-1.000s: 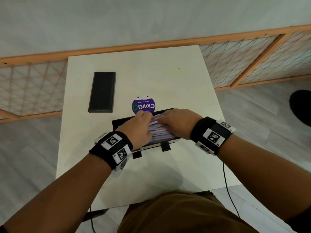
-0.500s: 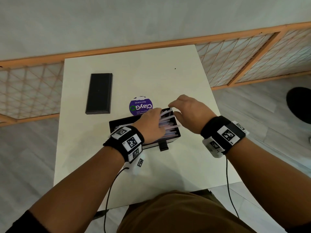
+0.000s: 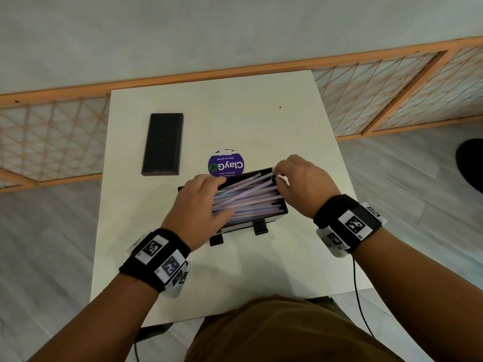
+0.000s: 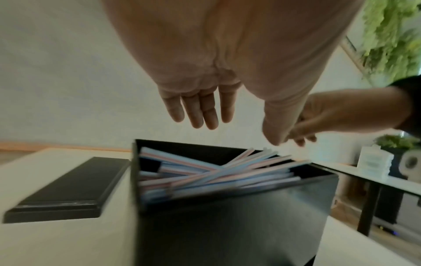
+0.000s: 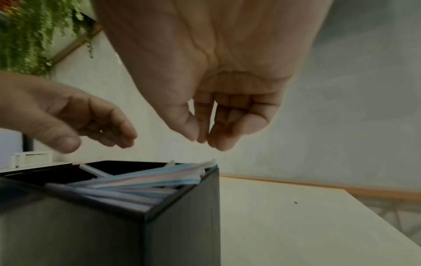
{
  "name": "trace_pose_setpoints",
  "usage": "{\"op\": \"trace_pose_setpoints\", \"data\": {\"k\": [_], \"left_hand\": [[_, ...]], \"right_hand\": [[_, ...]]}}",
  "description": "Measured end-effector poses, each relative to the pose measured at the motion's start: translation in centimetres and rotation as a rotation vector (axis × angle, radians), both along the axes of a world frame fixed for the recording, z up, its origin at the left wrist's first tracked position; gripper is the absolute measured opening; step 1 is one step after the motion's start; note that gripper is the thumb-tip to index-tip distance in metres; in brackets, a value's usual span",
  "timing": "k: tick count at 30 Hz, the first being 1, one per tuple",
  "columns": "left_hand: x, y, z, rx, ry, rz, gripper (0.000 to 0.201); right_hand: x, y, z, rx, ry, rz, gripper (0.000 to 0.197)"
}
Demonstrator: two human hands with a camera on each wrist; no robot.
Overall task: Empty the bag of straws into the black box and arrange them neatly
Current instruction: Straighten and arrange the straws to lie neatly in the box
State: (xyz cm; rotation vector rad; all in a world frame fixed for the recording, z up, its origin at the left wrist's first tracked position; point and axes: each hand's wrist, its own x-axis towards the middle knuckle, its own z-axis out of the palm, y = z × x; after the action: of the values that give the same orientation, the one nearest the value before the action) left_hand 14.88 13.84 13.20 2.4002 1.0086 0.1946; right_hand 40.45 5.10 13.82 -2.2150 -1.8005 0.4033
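Note:
The black box (image 3: 284, 210) stands open in the middle of the white table, filled with pink, blue and white straws (image 3: 248, 197) lying lengthwise, a few crossed on top. My left hand (image 3: 203, 205) hovers flat over the box's left half; in the left wrist view its fingers (image 4: 200, 115) are straight and clear of the straws (image 4: 216, 172). My right hand (image 3: 295, 178) is at the box's right end. The right wrist view shows its fingertips (image 5: 205, 138) bunched against the thumb just above the straw ends (image 5: 205, 164), holding nothing. No bag is in view.
The box's black lid (image 3: 162, 145) lies flat at the table's left. A round purple sticker (image 3: 226, 164) sits just behind the box. The table (image 3: 235, 113) ends near a wood lattice fence (image 3: 392, 100). A dark round object (image 3: 470, 165) is on the floor at right.
Both hands were pressed together on the straws; they have since parted and lifted. The right hand moved to the box's right end, the left now hovers over the left half.

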Motion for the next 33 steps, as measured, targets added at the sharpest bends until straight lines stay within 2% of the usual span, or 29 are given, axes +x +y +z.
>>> {"op": "trace_pose_setpoints", "data": {"k": [2,3,5,7,11,14,19,21,25,29,30,33], "left_hand": [[-1.0,0.1,-0.4,-0.022,0.084,-0.021,0.077],[-1.3,0.0,-0.7,-0.044,0.131,-0.033,0.085],[-1.4,-0.2,-1.5,-0.068,0.207,-0.053,0.099],[-1.2,-0.4,-2.3,-0.070,0.249,-0.061,0.105],[-0.9,-0.8,-3.7,-0.080,0.233,-0.019,0.108],[-0.9,-1.1,-4.8,-0.042,0.238,-0.018,0.110],[-0.9,-1.3,-6.2,0.070,0.280,-0.037,0.106],[-0.8,-1.3,-6.4,0.102,0.296,-0.035,0.103],[-0.9,-1.4,-6.6,0.139,0.304,-0.030,0.102],[-0.9,-1.4,-6.7,0.125,0.262,-0.019,0.100],[-0.9,-1.3,-6.7,0.117,0.241,-0.016,0.099],[-1.2,-1.2,-6.6,0.103,0.179,-0.024,0.096]], "right_hand": [[-0.8,0.7,0.5,0.086,0.007,0.101,0.024],[-1.4,1.2,0.6,0.065,0.010,0.192,0.029],[-2.7,2.1,0.3,-0.068,-0.011,0.374,0.042],[-3.8,2.8,-0.3,-0.222,-0.087,0.448,0.056],[-4.6,3.4,-1.4,-0.408,-0.232,0.391,0.078],[-4.8,3.7,-2.3,-0.462,-0.194,0.330,0.091],[-6.1,4.5,-3.6,-0.485,-0.198,0.260,0.097],[-6.5,5.1,-3.4,-0.504,-0.167,0.249,0.095],[-6.7,5.5,-2.4,-0.497,-0.060,0.272,0.076],[-6.5,4.7,-2.0,-0.355,-0.096,0.364,0.073],[-6.2,4.6,-1.8,-0.309,-0.101,0.380,0.067],[-4.6,4.8,0.0,-0.206,-0.145,0.361,0.034]]}}
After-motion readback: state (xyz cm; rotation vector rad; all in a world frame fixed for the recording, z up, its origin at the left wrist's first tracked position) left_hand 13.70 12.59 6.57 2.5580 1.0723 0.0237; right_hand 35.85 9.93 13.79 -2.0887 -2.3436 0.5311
